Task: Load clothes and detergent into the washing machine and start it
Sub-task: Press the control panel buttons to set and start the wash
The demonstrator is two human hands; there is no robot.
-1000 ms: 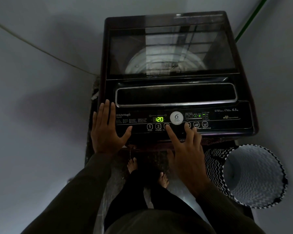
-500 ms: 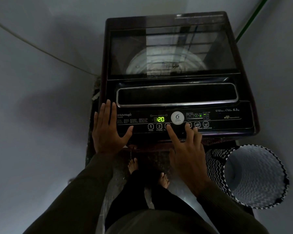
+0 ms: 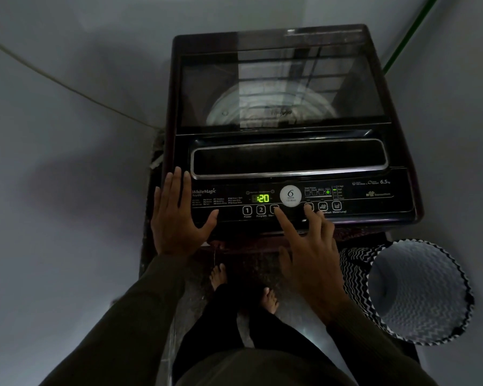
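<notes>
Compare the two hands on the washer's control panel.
The left hand lies flat at the control panel's left end, fingers together; the right hand spreads its fingers over the buttons. The left hand touches no button; the right hand's index fingertip is on the one just right of the Program button. Both are open and hold nothing.

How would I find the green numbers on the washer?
Find the dark washing machine and its front strip of buttons. Just left of the round white badge sits the small display. It alone glows with green digits, reading 20.
</notes>
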